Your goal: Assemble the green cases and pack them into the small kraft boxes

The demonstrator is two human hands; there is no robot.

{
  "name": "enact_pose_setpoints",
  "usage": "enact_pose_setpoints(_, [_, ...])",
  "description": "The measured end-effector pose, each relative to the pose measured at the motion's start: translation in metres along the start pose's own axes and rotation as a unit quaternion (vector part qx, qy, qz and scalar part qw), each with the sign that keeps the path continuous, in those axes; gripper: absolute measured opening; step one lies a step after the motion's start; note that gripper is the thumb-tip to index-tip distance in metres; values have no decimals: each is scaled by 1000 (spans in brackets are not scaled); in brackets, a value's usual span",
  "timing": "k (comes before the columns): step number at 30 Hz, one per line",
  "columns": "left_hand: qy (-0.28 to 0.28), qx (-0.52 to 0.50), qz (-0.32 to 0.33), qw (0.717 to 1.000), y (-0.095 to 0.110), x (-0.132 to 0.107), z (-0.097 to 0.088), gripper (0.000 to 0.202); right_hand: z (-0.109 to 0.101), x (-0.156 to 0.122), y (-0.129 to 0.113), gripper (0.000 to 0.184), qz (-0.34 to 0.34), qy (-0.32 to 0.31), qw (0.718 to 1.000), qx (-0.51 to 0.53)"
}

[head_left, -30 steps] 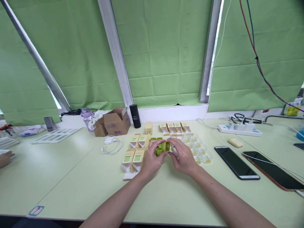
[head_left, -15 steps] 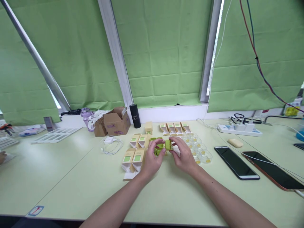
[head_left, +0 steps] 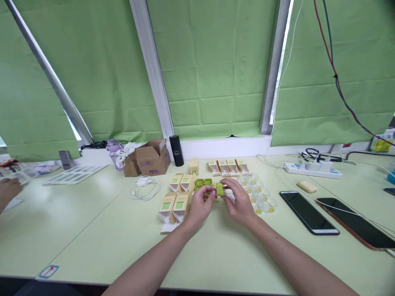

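Between my two hands is a small green box (head_left: 219,189) with rounded edges. My right hand (head_left: 239,202) grips it with thumb and fingers from the right. My left hand (head_left: 201,204) is closed in a pinch close to the box's left side; what its fingertips hold is hidden. Behind my left hand sit several green containers (head_left: 204,181), partly covered by it. Clear plastic cups with yellow centres (head_left: 257,190) stand in rows beyond my right hand. Open cardboard boxes with green labels (head_left: 173,204) stand just left of my left hand.
More open small boxes (head_left: 228,167) line the back, beside a closed one (head_left: 194,166). A black bottle (head_left: 176,151), brown carton (head_left: 153,157) and white charger cable (head_left: 147,188) lie left. Phones (head_left: 308,213) and a power strip (head_left: 313,169) are right. Another person's hand (head_left: 9,192) shows far left.
My left hand's fingers have drawn together, uncovering more of the green containers. My right hand keeps the green box in about the same place. The other person's hand has come further into view.
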State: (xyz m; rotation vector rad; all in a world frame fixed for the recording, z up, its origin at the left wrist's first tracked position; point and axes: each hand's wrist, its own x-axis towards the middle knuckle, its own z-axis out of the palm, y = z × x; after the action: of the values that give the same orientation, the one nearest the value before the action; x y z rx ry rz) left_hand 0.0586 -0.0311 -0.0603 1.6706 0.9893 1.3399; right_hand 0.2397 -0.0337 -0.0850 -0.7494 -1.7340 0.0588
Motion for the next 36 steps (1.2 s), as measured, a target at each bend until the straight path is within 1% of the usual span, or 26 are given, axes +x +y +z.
enact_pose_setpoints(17, [5,-5,-10,1000,-1,1,1,32,1,-1,-1,54,-14,-14,1000,-3])
enact_pose_setpoints(24, [-2,-16,-17,1000,1,1,1,32,0,0,-1,55,-1,-19,1000,14])
enact_pose_setpoints(36, [1,-15,-18,1000,0,2,0,34,0,1,-1,50,14,-15,999,30])
